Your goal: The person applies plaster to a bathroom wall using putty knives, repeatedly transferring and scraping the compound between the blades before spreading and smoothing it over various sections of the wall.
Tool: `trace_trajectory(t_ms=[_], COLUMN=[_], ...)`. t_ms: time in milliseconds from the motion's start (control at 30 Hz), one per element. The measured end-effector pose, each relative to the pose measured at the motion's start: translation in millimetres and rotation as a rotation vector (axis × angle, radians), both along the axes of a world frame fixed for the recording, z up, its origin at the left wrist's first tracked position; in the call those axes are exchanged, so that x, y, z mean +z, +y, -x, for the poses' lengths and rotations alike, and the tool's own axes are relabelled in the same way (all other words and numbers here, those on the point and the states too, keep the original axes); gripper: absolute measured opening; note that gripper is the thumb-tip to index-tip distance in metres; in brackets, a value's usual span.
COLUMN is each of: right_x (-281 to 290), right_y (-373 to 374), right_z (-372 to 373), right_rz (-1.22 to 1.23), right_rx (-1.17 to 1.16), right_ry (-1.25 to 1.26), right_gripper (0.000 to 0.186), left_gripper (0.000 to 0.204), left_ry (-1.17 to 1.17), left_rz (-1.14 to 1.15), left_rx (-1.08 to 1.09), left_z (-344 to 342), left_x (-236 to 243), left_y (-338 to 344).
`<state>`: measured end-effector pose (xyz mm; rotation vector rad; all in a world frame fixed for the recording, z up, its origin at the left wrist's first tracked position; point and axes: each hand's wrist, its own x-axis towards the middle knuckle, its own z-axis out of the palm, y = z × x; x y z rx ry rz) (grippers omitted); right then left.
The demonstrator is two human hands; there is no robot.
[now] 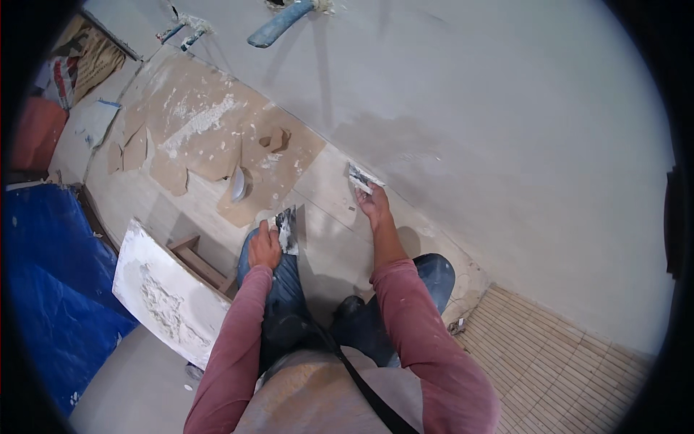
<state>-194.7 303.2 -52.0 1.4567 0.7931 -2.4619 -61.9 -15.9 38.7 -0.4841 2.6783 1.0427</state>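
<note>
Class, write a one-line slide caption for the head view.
Left hand holds a smeared scraper, right hand a second scraper, near a grey wall; white board bears paste.

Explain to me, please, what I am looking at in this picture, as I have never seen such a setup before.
There is no robot here: these are a person's own two bare hands. The picture comes from a wide fisheye camera worn on the head, looking down; that is why the rim is dark and straight edges bend.

The left hand holds a wide-bladed putty knife, and the right hand holds another putty knife, close to the foot of the grey wall.

On the floor lies brown sheeting spattered with white. At the left, a white board carries a rough patch of pale paste, with a blue tarpaulin beyond it.
</note>
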Motion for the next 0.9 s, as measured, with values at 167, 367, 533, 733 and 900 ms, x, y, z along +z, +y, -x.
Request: trace_trajectory(t_ms=[167, 367, 533, 733, 900], right_x=[-11, 17, 72, 229, 337], right_y=[7, -19, -26, 12, 25], right_z=[20, 38, 53, 31, -12], right_rz=[0.024, 0.065, 0.179, 0.671, 0.674], right_rx=[-0.021, -0.059, -0.193, -0.19, -0.216], right_ry=[0.023, 0.081, 0.099, 0.338, 0.556], right_gripper=[0.019, 0.014, 0.014, 0.022, 0.031], left_gripper=[0.028, 0.028, 0.029, 0.028, 0.028], left_ry=[-0.017, -0.042, -0.001, 0.013, 0.033], left_rz=[0.005, 0.013, 0.012, 0.03, 0.035], left_rx=[-0.004, -0.004, -0.014, 0.006, -0.023], left_z=[3, 2, 1, -6, -1], left_x=[7, 5, -6, -9, -8], left_y=[2, 3, 4, 2, 9])
